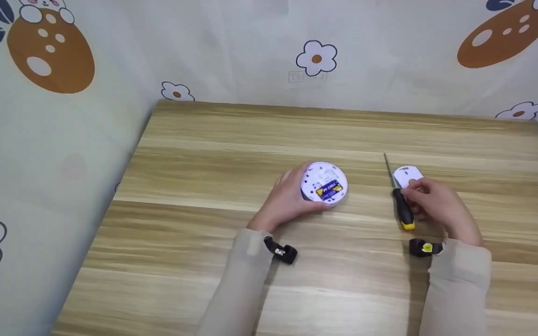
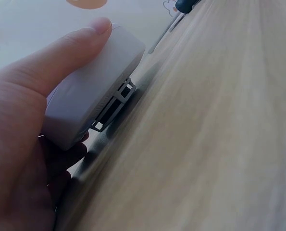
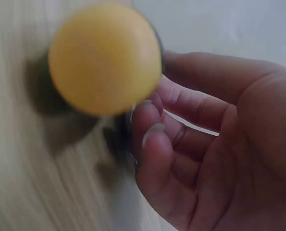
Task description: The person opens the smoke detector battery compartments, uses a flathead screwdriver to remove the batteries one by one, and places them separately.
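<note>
My left hand [image 1: 290, 196] grips a round white smoke alarm [image 1: 313, 175] by its rim, thumb on the near side. The alarm's back faces up, with a blue and yellow block battery [image 1: 329, 190] set in it. In the left wrist view its slotted front [image 2: 115, 106] points down, close over the table. Thumb and fingers of my right hand [image 1: 439, 203] pinch a screwdriver [image 1: 403, 210] at the upper part of its black handle, whose yellow end [image 3: 104, 60] faces the right wrist camera. A small white plate [image 1: 408, 174] lies behind the shaft, partly covered by my fingers.
The wood-grain table [image 1: 203, 154] runs back to a patterned wall covering [image 1: 241, 56], which also rises along the left side. Small black wrist devices [image 1: 287, 254] sit at both sleeve cuffs.
</note>
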The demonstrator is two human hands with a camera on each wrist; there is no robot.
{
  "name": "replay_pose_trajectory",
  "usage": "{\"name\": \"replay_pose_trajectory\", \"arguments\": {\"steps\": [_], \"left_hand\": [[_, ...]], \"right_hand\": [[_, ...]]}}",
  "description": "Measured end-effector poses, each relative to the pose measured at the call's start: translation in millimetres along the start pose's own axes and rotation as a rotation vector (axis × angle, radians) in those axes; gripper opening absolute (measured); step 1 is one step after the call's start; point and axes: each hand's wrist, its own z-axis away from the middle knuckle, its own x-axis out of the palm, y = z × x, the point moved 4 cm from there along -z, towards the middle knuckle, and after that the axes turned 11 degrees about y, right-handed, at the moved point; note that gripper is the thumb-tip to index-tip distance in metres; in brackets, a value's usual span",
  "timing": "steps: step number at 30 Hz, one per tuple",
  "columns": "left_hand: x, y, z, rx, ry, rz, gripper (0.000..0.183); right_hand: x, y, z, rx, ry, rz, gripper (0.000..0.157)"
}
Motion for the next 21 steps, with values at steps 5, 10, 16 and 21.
{"name": "replay_pose_trajectory", "arguments": {"steps": [5, 10, 16, 21], "left_hand": [[1.1, -1.6, -0.4, 0.020, 0.002, -0.009, 0.115], [1.8, -2.3, -1.0, 0.033, 0.001, -0.011, 0.114], [0.6, -1.9, -0.6, 0.021, 0.000, 0.001, 0.116], [0.4, -1.4, -0.4, 0.016, -0.001, 0.009, 0.116]], "right_hand": [[3.1, -3, -1, -0.003, 0.005, 0.011, 0.039], [2.8, -6, -2, 0.018, -0.020, 0.040, 0.044], [3.5, -14, -2, -0.017, -0.045, 0.118, 0.051], [5.8, -20, -1, -0.032, -0.039, 0.145, 0.049]]}}
